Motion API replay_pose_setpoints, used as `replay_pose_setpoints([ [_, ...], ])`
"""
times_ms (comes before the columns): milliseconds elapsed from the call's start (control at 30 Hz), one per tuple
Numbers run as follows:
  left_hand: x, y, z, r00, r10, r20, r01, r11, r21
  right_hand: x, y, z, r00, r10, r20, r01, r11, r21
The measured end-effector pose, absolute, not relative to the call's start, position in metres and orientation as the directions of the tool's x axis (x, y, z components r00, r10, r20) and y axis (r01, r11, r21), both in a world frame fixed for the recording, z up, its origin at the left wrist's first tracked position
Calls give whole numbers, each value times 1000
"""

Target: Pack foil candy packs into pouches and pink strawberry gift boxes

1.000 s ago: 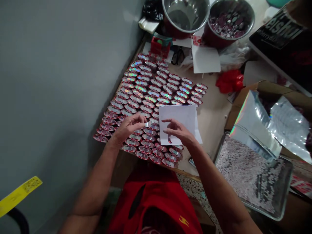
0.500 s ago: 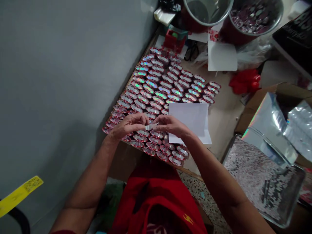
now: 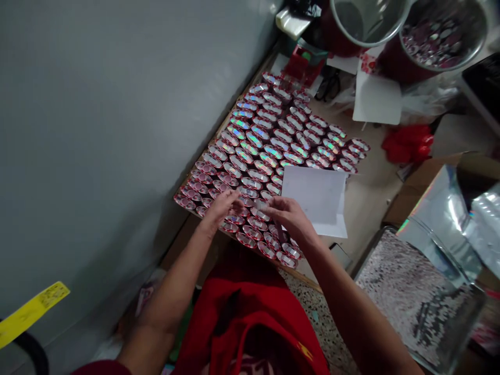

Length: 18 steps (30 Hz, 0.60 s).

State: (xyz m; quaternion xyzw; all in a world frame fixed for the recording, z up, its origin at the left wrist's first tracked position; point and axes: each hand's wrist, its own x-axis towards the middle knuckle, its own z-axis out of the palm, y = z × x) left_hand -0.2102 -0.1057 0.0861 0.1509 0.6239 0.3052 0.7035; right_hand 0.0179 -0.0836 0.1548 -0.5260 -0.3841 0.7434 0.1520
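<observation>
Rows of oval, shiny pieces with red edges (image 3: 250, 183) cover much of the table; several show rainbow glints and some carry pinkish round spots. Over the near rows my left hand (image 3: 222, 211) reaches out with its fingers apart, and I see nothing in it. My right hand (image 3: 291, 216) pinches a small whitish strip (image 3: 261, 205) between thumb and fingers, just above the ovals. White paper sheets (image 3: 314, 195) lie beyond that hand, partly over the pieces.
A grey wall (image 3: 97, 104) borders the left side. Two metal-rimmed pots stand at the back right, one holding shiny bits (image 3: 433, 41). A red plastic bag (image 3: 408, 143), a cardboard box (image 3: 416, 182) with silvery pouches and a metal tray (image 3: 375, 260) of small flakes are on the right.
My hands were together at the small strip and are now apart. My left hand has let go of it and its fingers have opened; my right hand keeps it. The view has shifted slightly.
</observation>
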Motion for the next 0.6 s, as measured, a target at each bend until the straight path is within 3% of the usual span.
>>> replay_pose_setpoints([
  [67, -196, -113, 77, 16, 583, -812, -356, 762, 540, 21, -89, 159, -359, 643, -677, 167, -669, -724],
  [267, -168, -126, 89, 215, 554, -805, -571, 740, 356, 34, -96, 153, -323, 614, -721, 117, -730, -674],
  [433, -158, -125, 98, 94, 592, -800, -655, 642, 398, 37, -101, 139, -298, 612, -733, 93, -745, -660],
  [600, -150, -130, 96, -38, 626, -779, -584, 618, 526, 44, -107, 130, -284, 617, -734, 108, -740, -664],
])
